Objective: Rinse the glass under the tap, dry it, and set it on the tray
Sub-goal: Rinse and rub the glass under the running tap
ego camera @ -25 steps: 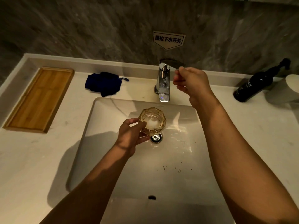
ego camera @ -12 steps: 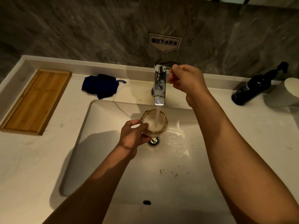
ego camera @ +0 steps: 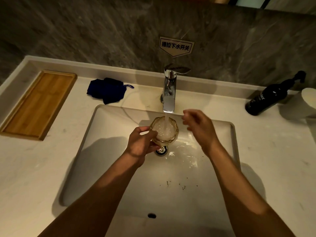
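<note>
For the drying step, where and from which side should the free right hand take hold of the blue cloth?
Probably pinch the bunched middle of the blue cloth from above. It lies crumpled in a low heap on the counter left of the tap, apart from everything else, so raised folds give purchase. The right hand is empty; the left hand holds the glass.

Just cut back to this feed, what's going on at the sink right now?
The left hand holds the glass under the running tap, and water is filling it. The right hand hovers empty beside the glass, off the tap handle. The blue cloth lies on the counter behind the sink, and the wooden tray sits at the far left with nothing on it.
</note>
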